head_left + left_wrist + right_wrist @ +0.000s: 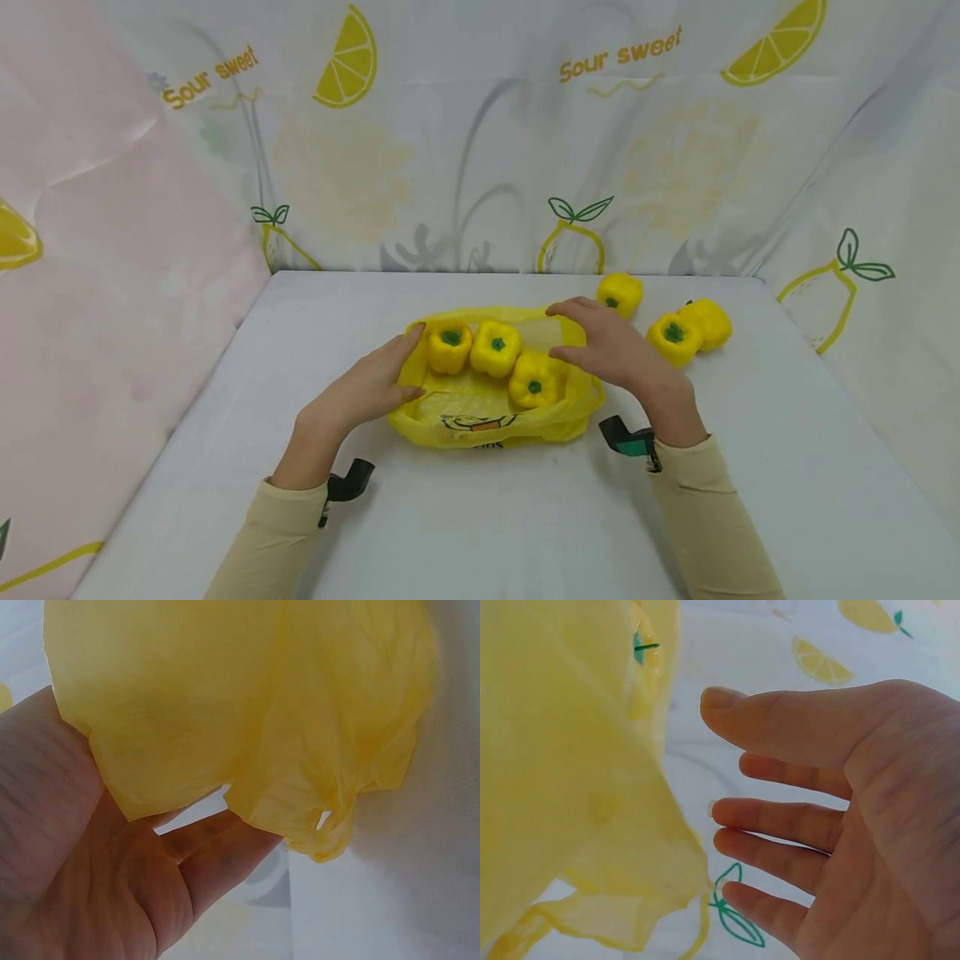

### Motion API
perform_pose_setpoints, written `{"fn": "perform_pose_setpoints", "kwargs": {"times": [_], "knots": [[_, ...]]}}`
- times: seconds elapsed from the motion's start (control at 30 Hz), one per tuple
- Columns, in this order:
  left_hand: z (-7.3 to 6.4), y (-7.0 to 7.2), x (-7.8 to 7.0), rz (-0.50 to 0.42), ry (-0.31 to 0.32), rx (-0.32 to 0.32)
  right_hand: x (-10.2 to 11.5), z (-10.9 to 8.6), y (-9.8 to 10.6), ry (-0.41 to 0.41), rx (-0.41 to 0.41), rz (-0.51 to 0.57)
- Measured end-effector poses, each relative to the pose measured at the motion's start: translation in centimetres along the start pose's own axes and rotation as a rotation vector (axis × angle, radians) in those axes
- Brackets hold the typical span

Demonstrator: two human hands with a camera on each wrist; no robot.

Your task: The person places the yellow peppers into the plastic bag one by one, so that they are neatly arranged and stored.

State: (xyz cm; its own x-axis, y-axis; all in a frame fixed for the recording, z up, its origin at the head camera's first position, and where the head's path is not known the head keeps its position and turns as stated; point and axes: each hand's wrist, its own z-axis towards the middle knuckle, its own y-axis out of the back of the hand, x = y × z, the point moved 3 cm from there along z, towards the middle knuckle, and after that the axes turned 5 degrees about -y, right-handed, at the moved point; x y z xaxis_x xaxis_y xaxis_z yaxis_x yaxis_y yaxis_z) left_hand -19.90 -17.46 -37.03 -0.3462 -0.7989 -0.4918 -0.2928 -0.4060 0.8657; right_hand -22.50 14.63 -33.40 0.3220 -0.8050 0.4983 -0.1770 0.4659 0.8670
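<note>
In the head view, the yellow bag [540,423] holds three peppers [495,348], the relaxed left hand [363,387] at its nine o'clock, the released right hand [611,343] at two o'clock. Left wrist: bag hides loose fingertips; right wrist: straight fingers [776,821] alongside.

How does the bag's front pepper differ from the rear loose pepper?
The front pepper lies in the bag; the rear pepper is outside, on the table. The front pepper's stem shows near its middle, the rear pepper's lower left. Both are yellow with green stems.
</note>
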Motion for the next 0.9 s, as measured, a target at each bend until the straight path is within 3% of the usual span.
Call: {"fn": "perform_pose_setpoints", "kwargs": {"times": [0.17,0.4,0.57,0.9], "knots": [[0.1,0.0,-0.1,0.002,-0.004,0.005,1.0,-0.5,-0.2,0.012,0.024,-0.011],[0.0,0.0,-0.2,-0.007,0.003,0.003,2.9,-0.7,-2.7,-0.081,0.253,-0.086],[-0.1,-0.1,-0.1,-0.002,0.005,-0.001,3.4,-0.6,-3.9,-0.101,0.255,-0.19],[-0.1,0.0,-0.3,0.009,0.005,-0.001,3.0,0.0,-5.8,-0.173,0.286,-0.251]]}}
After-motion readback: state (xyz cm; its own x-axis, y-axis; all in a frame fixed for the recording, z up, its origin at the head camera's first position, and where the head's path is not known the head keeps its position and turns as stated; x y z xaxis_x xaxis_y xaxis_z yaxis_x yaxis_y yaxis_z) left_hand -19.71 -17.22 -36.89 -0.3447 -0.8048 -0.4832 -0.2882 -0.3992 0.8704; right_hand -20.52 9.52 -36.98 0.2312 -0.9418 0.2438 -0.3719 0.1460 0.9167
